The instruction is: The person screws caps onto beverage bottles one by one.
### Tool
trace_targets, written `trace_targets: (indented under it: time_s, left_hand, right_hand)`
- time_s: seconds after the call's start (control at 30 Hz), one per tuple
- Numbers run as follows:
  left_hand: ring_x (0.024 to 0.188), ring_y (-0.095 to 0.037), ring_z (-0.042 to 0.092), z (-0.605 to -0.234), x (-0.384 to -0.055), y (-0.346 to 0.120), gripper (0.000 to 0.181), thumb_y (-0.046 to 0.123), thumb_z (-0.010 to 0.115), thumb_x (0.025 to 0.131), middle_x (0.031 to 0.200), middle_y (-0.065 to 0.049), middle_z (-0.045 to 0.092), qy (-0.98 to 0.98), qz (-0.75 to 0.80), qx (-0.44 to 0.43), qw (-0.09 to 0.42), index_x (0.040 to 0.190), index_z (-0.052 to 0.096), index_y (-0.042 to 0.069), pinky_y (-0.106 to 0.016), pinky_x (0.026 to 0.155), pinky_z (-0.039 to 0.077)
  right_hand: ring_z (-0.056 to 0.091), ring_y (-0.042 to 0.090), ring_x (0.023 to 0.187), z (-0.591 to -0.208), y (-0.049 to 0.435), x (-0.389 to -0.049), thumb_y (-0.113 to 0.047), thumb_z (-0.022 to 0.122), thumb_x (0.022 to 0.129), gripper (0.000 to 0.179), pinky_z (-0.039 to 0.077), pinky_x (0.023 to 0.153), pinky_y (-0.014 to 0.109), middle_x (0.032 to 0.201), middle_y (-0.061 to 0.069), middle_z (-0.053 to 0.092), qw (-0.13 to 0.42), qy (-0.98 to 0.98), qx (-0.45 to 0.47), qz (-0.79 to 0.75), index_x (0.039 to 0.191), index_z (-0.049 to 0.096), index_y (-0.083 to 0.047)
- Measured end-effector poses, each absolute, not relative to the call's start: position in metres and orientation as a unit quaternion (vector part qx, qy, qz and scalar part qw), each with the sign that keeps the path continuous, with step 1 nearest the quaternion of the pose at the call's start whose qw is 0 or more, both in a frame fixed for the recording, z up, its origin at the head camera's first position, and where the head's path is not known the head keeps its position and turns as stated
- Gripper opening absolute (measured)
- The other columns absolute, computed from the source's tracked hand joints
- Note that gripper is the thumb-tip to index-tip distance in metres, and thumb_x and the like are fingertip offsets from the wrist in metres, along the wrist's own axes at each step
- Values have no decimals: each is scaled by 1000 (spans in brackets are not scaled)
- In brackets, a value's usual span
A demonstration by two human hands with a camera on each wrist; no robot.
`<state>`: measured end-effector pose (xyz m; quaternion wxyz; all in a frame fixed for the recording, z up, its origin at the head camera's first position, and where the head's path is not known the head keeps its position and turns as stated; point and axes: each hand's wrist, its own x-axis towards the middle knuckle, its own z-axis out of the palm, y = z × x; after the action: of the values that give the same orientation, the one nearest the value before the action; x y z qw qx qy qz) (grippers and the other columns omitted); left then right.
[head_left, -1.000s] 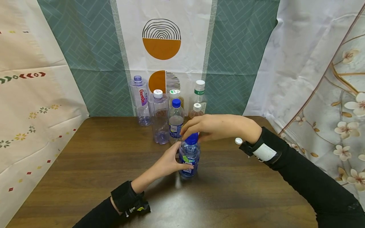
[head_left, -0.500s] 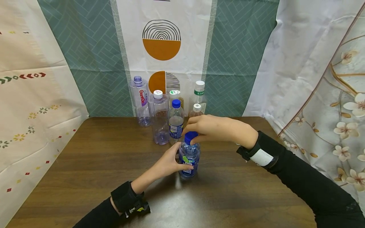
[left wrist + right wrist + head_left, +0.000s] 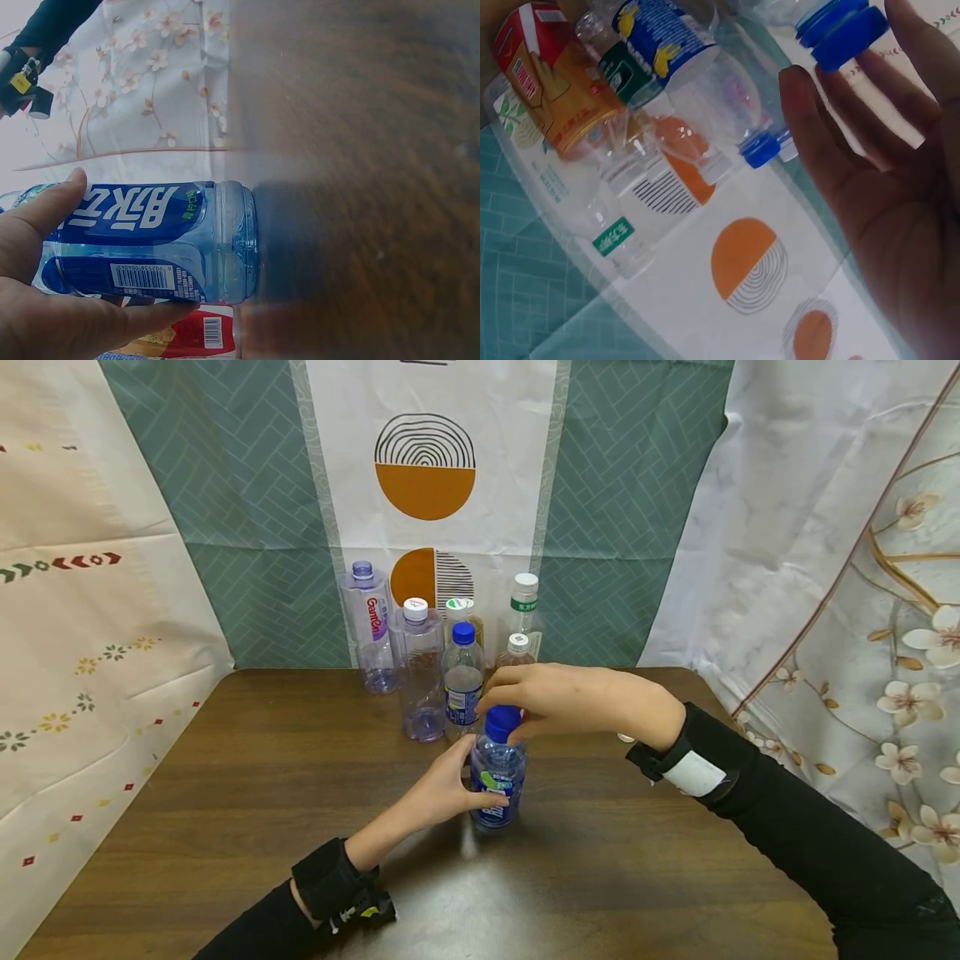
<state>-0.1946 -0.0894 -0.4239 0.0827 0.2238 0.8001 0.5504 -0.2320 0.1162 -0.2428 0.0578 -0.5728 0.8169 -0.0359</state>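
Note:
A clear blue-labelled drink bottle [image 3: 495, 777] stands upright on the wooden table, with a blue screw cap [image 3: 501, 722] on top. My left hand [image 3: 441, 787] grips its body from the left, the thumb across the label [image 3: 124, 206]. From above and the right, my right hand [image 3: 573, 697] curves its fingers and thumb round the bottle cap. In the right wrist view the fingers of the right hand [image 3: 889, 157] are spread about the cap [image 3: 844, 34], and how firmly they press is unclear.
Behind stand several bottles, among them a blue-capped one [image 3: 463, 681], a tall white-capped one [image 3: 422, 668] and an uncapped one [image 3: 372, 631]. A red-labelled bottle [image 3: 555, 82] shows too. A small white round object [image 3: 625, 738] lies beside my right wrist on the table [image 3: 247, 777].
My right fingers have shifted round the cap, which now shows more than a second ago. The right wrist has dipped slightly and partly covers the white object. The left hand and bottle are still.

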Motion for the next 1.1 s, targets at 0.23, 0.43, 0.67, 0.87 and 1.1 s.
trace_targets:
  time_s: [0.23,0.43,0.67,0.87,1.1]
  left_hand:
    - [134,-30,52,-425,-196,-90,88,19,88,81,147,-11,50,798,553,224,85,150,36,8,-52,113,42]
    - [135,-31,51,-424,-196,-90,89,20,88,81,148,-11,49,799,552,222,88,152,35,8,-53,113,41]
    - [132,-30,54,-423,-196,-89,87,23,88,82,145,-12,52,805,545,216,91,150,37,8,-52,110,44]
    - [131,-31,55,-423,-195,-90,86,22,87,82,144,-12,53,805,544,221,88,150,36,7,-51,109,45]
    - [132,-31,53,-425,-195,-91,87,22,88,82,146,-11,51,797,553,226,90,151,35,8,-52,110,44]
  right_hand:
    - [56,30,128,-241,121,-239,-4,78,89,43,54,100,38,139,11,59,76,773,-628,-47,130,66,-8]
    - [60,29,122,-241,119,-240,1,77,88,40,55,100,38,132,11,64,60,759,-647,-31,126,68,-6]
    - [63,27,111,-242,112,-236,-15,78,90,37,57,95,36,119,10,67,32,786,-617,2,124,69,-5]
    - [64,25,106,-242,107,-231,-18,79,89,38,58,92,35,115,9,69,30,802,-596,21,123,70,-6]
    - [60,28,120,-240,115,-235,-9,79,88,40,56,97,36,129,11,64,54,780,-623,-21,126,68,-6]
